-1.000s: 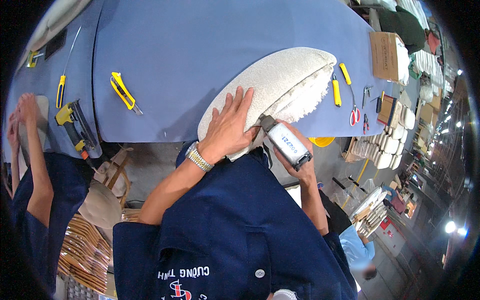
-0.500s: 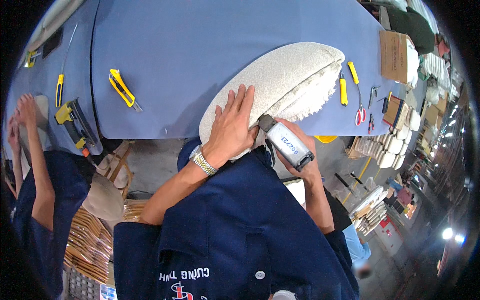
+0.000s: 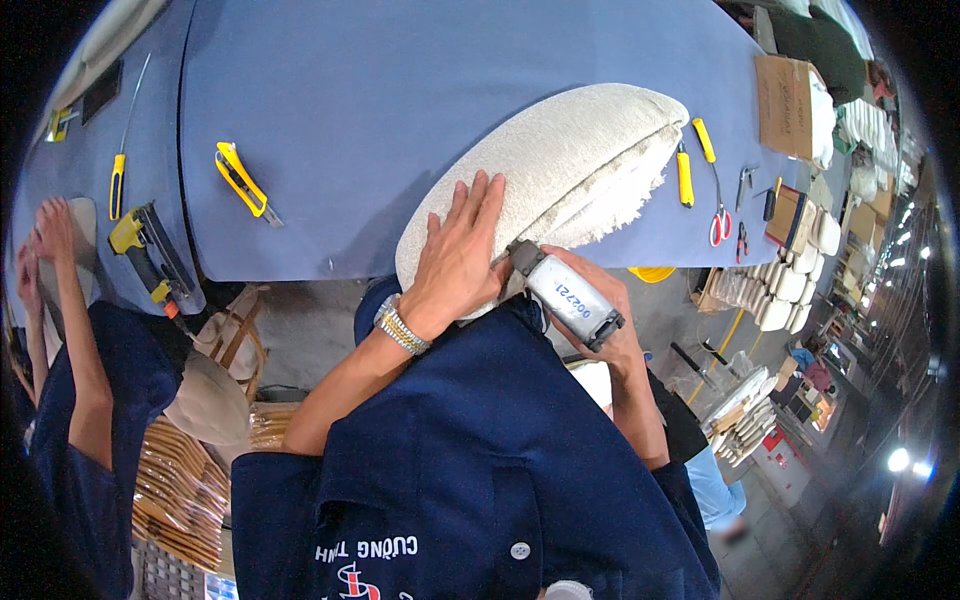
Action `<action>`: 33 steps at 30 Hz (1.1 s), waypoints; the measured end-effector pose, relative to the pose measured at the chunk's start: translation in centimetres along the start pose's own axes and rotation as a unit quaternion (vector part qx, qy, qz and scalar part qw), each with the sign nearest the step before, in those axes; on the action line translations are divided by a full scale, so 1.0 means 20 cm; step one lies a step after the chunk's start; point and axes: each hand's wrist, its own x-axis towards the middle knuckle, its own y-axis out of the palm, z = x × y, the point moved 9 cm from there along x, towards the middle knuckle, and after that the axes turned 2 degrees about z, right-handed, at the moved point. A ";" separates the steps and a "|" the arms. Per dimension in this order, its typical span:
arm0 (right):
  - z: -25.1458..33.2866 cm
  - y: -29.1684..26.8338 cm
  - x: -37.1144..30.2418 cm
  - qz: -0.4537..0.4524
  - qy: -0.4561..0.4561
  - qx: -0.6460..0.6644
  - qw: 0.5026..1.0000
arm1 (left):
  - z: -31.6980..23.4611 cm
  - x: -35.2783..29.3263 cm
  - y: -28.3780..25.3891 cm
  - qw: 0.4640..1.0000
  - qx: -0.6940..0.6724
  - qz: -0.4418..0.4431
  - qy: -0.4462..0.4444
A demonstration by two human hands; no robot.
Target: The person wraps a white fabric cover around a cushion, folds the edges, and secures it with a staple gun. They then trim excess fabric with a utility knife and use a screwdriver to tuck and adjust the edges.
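Observation:
A padded seat cushion [image 3: 560,140] in cream fabric stands tilted at the table's near edge, its frayed fabric edge [image 3: 615,205] facing right. My left hand [image 3: 452,250] grips it, fingers stretched over the padded face and thumb at the near edge. In my right hand [image 3: 600,290] is a staple gun [image 3: 568,293] with a silver body and dark ends. Its nose meets the cushion's near edge, close to my left thumb. The fingers of my right hand are mostly hidden behind the tool.
On the blue table [image 3: 330,120] lie a yellow utility knife [image 3: 243,180], yellow-handled tools [image 3: 685,178] and red-handled scissors [image 3: 719,228]. A co-worker's hands [image 3: 50,235] are at the left, near another staple gun [image 3: 148,250]. A cardboard box [image 3: 785,108] stands at the far right.
The staple gun and my right hand have shifted very slightly left and down along the cushion's edge. My left hand keeps its place on the fabric.

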 end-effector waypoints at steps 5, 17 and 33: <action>-0.01 0.03 0.02 0.033 0.099 0.015 0.994 | 0.00 -0.01 0.01 1.000 -0.003 -0.011 0.000; 0.07 0.03 0.07 -0.036 -0.020 0.010 0.999 | 0.46 0.23 -0.02 0.966 -0.234 0.109 0.024; 0.10 0.04 0.09 -0.055 -0.058 -0.039 0.996 | 0.13 -0.08 -0.08 0.997 -0.053 0.017 0.055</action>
